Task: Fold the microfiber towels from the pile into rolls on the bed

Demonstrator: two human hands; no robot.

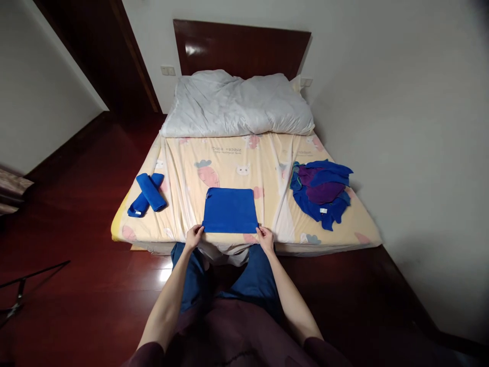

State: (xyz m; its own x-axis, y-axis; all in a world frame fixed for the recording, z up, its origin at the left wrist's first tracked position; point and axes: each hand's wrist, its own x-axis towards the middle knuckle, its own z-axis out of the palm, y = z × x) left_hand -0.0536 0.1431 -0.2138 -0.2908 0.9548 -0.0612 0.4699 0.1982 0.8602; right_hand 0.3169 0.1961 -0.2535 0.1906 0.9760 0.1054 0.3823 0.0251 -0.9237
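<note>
A blue towel (229, 210) lies spread flat on the near edge of the bed (267, 163), in the middle. My left hand (194, 237) pinches its near left corner. My right hand (265, 238) pinches its near right corner. Both hands have their fingers closed on the cloth's edge. Two rolled blue towels (150, 194) lie crossed on the left side of the bed. A loose pile of blue and purple towels (322, 193) sits on the right side.
A crumpled white duvet (237, 104) covers the head of the bed below a dark wooden headboard (240, 48). The white wall runs close along the bed's right side. Dark red wooden floor (76, 244) spreads to the left, with a tripod leg (23, 285) at the far left.
</note>
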